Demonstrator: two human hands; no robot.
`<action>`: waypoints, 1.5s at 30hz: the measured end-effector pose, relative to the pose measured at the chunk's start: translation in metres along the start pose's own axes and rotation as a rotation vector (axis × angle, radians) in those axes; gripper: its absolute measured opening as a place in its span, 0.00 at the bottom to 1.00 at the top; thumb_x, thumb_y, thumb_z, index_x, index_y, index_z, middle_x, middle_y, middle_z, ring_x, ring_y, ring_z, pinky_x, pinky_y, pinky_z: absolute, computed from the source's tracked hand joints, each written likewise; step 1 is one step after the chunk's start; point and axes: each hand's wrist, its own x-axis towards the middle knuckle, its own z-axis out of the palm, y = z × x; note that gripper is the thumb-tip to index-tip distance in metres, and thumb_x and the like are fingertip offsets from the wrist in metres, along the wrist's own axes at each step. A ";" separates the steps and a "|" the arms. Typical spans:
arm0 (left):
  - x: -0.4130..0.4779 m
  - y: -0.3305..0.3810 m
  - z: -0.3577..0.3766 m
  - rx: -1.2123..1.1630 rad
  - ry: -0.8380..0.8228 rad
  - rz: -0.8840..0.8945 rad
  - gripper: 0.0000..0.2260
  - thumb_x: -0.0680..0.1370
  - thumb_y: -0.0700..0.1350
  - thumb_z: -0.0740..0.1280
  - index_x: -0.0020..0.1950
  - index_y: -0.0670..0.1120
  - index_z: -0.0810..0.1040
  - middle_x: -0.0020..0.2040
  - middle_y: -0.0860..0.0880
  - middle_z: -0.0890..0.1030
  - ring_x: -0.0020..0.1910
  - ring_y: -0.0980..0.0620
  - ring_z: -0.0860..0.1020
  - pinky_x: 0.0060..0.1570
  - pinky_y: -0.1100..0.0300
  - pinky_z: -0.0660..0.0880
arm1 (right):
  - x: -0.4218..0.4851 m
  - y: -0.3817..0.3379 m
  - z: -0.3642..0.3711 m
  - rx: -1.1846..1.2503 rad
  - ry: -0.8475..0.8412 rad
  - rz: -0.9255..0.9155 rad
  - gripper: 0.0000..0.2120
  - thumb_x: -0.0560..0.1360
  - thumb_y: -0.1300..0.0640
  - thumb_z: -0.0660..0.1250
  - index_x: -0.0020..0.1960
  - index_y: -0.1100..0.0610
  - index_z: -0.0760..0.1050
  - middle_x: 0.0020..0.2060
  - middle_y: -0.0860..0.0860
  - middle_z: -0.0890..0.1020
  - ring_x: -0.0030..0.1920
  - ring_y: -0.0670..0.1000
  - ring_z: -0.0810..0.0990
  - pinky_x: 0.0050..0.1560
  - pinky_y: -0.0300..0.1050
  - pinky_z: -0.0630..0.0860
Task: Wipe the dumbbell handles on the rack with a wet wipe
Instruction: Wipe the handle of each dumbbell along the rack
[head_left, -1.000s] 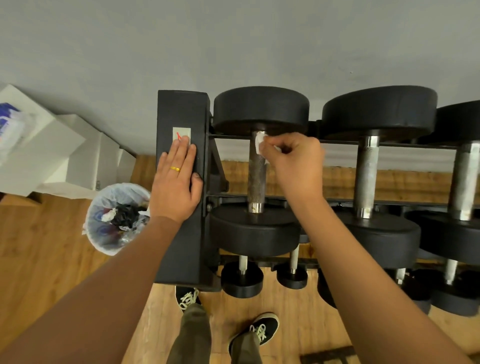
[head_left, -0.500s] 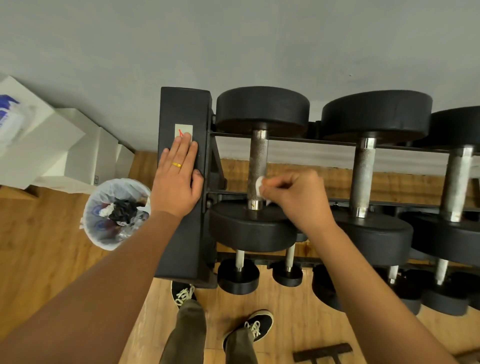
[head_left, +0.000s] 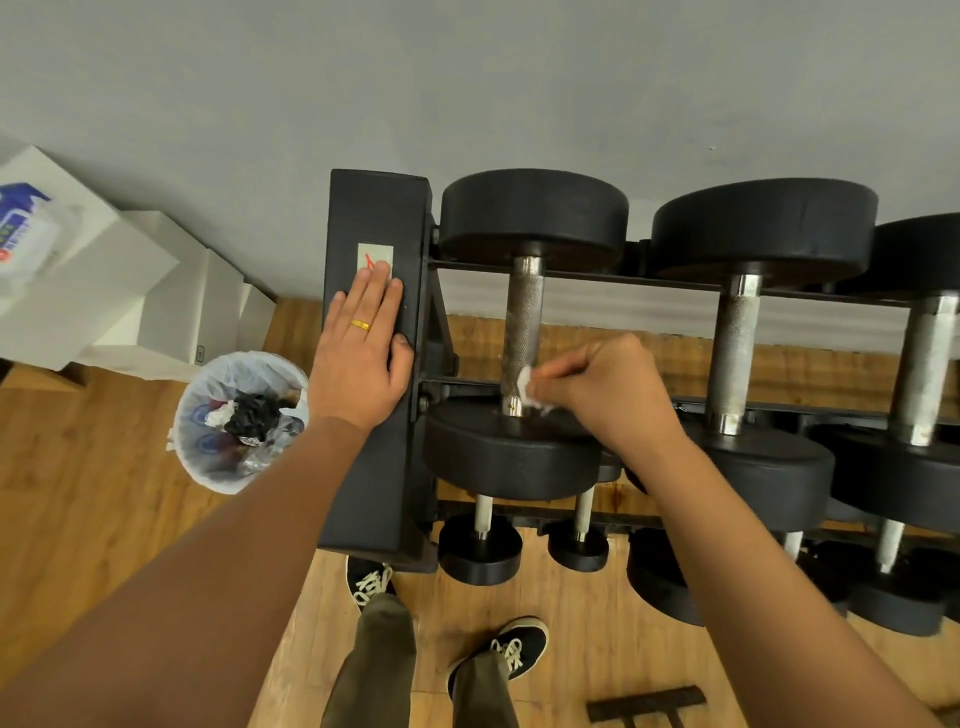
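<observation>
A black dumbbell rack (head_left: 374, 467) holds large dumbbells on its top tier. The leftmost dumbbell has a knurled steel handle (head_left: 523, 322) between two black heads. My right hand (head_left: 608, 389) pinches a small white wet wipe (head_left: 527, 389) against the near end of that handle, just above the near head. My left hand (head_left: 361, 353) rests flat, fingers straight, on the rack's black end post. Two more steel handles, one (head_left: 735, 348) in the middle and one (head_left: 927, 364) at the right edge, lie to the right.
A bin (head_left: 241, 421) lined with a clear bag and holding rubbish stands on the wooden floor left of the rack. White boxes (head_left: 104, 291) sit against the wall at far left. Smaller dumbbells (head_left: 480, 545) fill the lower tier. My shoes (head_left: 498, 649) stand below the rack.
My right hand slid the wipe along the leftmost handle from its far end to its near end. My left hand stayed on the end post.
</observation>
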 end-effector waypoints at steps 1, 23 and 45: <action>0.000 0.000 0.000 -0.001 0.001 0.000 0.26 0.82 0.45 0.55 0.81 0.41 0.63 0.82 0.44 0.60 0.82 0.47 0.54 0.81 0.53 0.46 | 0.005 -0.005 -0.002 0.047 0.067 -0.043 0.03 0.72 0.58 0.77 0.46 0.54 0.85 0.43 0.44 0.86 0.43 0.38 0.82 0.46 0.31 0.78; 0.000 -0.002 0.001 -0.019 -0.007 -0.004 0.26 0.82 0.45 0.56 0.81 0.42 0.62 0.82 0.44 0.59 0.83 0.48 0.54 0.81 0.50 0.48 | 0.031 -0.024 0.013 -0.078 0.397 -0.342 0.04 0.76 0.56 0.73 0.50 0.54 0.85 0.43 0.44 0.83 0.44 0.39 0.80 0.47 0.26 0.72; 0.000 0.000 -0.001 -0.019 0.004 0.003 0.26 0.82 0.45 0.55 0.81 0.42 0.63 0.82 0.44 0.60 0.82 0.47 0.54 0.81 0.52 0.47 | -0.001 -0.004 0.004 -0.223 -0.018 -0.256 0.05 0.72 0.59 0.77 0.43 0.50 0.85 0.38 0.38 0.82 0.43 0.37 0.81 0.50 0.30 0.77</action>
